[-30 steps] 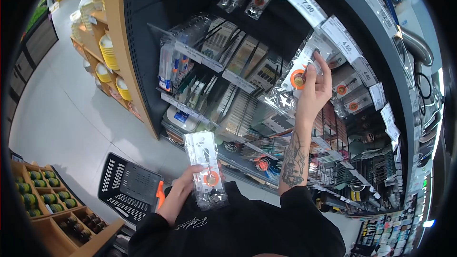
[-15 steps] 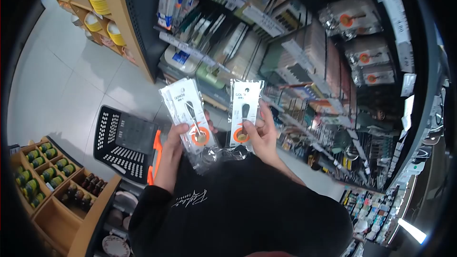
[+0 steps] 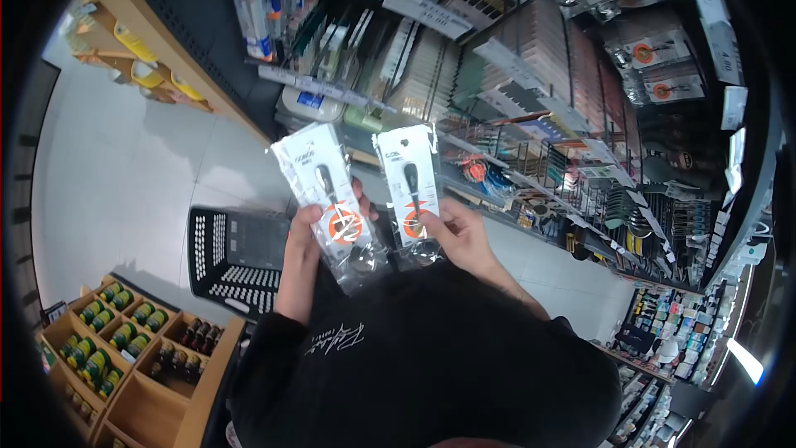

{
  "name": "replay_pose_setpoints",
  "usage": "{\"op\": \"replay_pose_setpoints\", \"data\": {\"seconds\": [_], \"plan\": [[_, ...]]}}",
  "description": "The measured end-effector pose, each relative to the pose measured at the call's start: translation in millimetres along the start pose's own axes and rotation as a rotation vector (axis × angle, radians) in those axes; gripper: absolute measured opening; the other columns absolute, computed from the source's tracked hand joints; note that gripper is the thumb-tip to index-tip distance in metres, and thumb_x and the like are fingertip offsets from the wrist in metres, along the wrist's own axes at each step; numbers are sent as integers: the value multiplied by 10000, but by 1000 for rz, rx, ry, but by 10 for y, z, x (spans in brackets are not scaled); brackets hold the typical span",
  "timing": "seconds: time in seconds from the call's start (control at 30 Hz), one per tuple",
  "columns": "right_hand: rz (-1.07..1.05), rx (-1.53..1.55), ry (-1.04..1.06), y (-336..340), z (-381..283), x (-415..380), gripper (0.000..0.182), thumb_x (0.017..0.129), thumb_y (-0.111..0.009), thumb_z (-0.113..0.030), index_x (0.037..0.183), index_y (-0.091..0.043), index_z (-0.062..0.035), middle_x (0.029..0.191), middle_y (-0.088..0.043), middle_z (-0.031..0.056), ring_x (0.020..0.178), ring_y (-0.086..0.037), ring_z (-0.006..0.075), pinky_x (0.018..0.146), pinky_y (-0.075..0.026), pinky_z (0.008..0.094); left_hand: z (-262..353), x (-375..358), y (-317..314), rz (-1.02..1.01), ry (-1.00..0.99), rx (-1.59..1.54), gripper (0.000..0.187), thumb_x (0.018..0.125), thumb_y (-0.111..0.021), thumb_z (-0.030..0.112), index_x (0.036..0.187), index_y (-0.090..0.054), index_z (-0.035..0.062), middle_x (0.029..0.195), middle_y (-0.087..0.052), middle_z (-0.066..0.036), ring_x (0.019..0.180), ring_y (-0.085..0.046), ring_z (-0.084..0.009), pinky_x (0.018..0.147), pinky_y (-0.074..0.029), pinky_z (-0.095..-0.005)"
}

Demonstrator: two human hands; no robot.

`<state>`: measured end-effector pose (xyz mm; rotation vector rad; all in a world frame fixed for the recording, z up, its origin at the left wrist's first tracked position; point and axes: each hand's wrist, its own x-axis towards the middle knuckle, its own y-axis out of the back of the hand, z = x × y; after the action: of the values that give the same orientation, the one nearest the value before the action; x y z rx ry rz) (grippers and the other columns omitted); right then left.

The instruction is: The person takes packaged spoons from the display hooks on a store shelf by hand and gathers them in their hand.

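Note:
My left hand [image 3: 303, 236] is closed on a small stack of packaged spoons [image 3: 308, 153], white cards in clear plastic sleeves. The front card has an orange circle and a dark-handled spoon on it. Between the thumb and fingers of my right hand [image 3: 464, 236] is a single packaged spoon [image 3: 400, 168] of similar look. Both lots are held upright side by side in front of my chest, their lower plastic ends close together. Glare on the sleeves hides part of the spoons.
A black shopping basket [image 3: 199, 253] is at the left, above the tiled floor [image 3: 157, 174]. Shelves of packaged cutlery [image 3: 555, 58] rise ahead and right, with similar orange-marked packs [image 3: 663, 51] hanging there. A wooden rack [image 3: 149, 415] holds bottles at lower left.
The single packaged spoon in my right hand has come left, nearer the stack. My view has shifted, so the basket and shelves sit differently. Both hands keep their hold.

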<state>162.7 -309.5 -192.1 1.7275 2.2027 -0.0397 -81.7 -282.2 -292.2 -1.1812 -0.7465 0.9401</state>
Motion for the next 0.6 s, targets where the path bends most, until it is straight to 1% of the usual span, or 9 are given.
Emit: {"op": "replay_pose_setpoints", "data": {"seconds": [0.07, 0.1, 0.23, 0.27, 0.33, 0.37, 0.4, 0.43, 0.6], "plan": [[52, -41, 127, 15, -88, 97, 159, 988, -640, -111, 1067, -649, 26, 782, -686, 5, 719, -523, 0, 614, -442, 202, 4, -20, 70, 0, 8, 32, 778, 699, -784, 377, 1328, -473, 41, 1103, -575, -127, 969, -617, -318, 916, -507, -536], [30, 27, 38, 41, -260, 119, 193, 987, -634, -93, 1134, -647, 31, 985, -711, 55, 900, -644, 69, 747, -514, 223, 22, -14, 26, -1, -11, 44, 779, 700, -781, 380, 1331, -470, 48, 1104, -575, -127, 971, -616, -319, 911, -507, -533], [73, -33, 180, 176, -612, 282, 185, 979, -646, -94, 1101, -641, 45, 957, -706, 45, 868, -628, 53, 736, -500, 209, 35, -52, -84, -11, -54, 55, 786, 698, -781, 383, 1351, -456, 90, 1102, -577, -127, 970, -616, -326, 903, -505, -533], [85, -56, 210, 233, -720, 320, 185, 979, -646, -94, 1101, -641, 45, 957, -706, 45, 868, -628, 53, 736, -500, 209, 20, -71, -106, 15, -61, 37, 782, 681, -790, 381, 1318, -471, 59, 1095, -577, -124, 955, -621, -319, 899, -506, -536], [237, -219, 368, 351, -903, 378, 149, 978, -650, -108, 1049, -659, 23, 741, -653, -19, 666, -540, -2, 582, -419, 185, 3, -96, -110, 35, -63, 51, 767, 660, -799, 384, 1265, -497, 23, 1086, -577, -118, 939, -629, -307, 892, -513, -530], [330, -78, 511, 349, -954, 479, 144, 975, -656, -111, 1032, -662, 21, 741, -615, -49, 656, -511, -7, 575, -399, 178, -11, -94, -125, 34, -71, 48, 760, 651, -804, 387, 1241, -507, 12, 1074, -580, -116, 930, -636, -303, 886, -521, -527], [359, -120, 398, 494, -1064, 449, 155, 976, -653, -112, 1041, -657, 29, 794, -613, -51, 680, -512, -2, 593, -406, 177, -6, -127, -161, 46, -81, 46, 753, 642, -808, 389, 1218, -517, 0, 1062, -583, -114, 920, -643, -300, 879, -529, -523], [382, -44, 583, 498, -1214, 530, 163, 977, -651, -111, 1060, -656, 29, 832, -620, -36, 712, -525, 2, 614, -416, 174, -4, -146, -169, 33, -97, 48, 745, 657, -811, 375, 1236, -519, 9, 1057, -592, -120, 927, -656, -311, 866, -544, -520], [532, -68, 707, 773, -1679, 807, 260, 998, -632, -151, 1164, -634, 49, 974, -715, 56, 860, -638, 51, 748, -500, 207, -42, -269, -128, -7, -107, -4, 738, 679, -816, 331, 1275, -510, 20, 1082, -608, -135, 954, -664, -330, 872, -548, -536]]}}
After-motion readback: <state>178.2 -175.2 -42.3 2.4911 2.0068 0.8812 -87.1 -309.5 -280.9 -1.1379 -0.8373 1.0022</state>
